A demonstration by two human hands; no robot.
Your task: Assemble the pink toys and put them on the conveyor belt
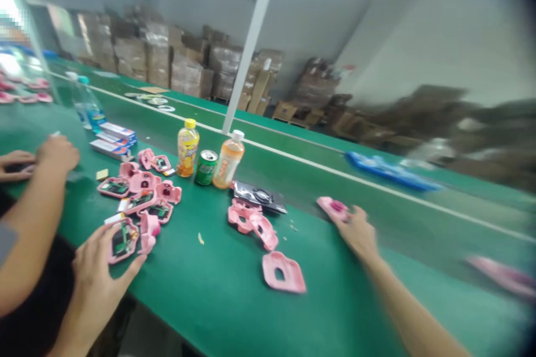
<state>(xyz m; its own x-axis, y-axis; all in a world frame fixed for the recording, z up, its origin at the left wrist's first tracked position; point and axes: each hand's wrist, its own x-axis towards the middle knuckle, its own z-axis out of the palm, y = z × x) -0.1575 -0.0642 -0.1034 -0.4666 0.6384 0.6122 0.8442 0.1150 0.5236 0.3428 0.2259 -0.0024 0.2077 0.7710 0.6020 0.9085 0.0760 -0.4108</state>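
My left hand [98, 267] is curled around a pink plastic casing [122, 241] at the table's near edge. A green circuit board shows inside it, and a pink shell piece [148, 231] lies against it near my thumb. Out to the right, my right hand [358, 231] grips the near end of a pink casing [333, 208] with a darker pink middle, at the belt's edge. Between my hands lie a pink frame [285, 273] with an opening and several joined pink shells [253, 223]. More open pink casings [140, 200] with boards are heaped beyond my left hand.
A yellow-capped bottle [188, 147], a green can [206, 167] and an orange drink bottle [229, 160] stand mid-table beside a black device [259, 196]. Small boxes [113, 142] lie left. A co-worker's arm [37, 223] reaches in. A blue tray [389, 172] is on the belt [293, 153].
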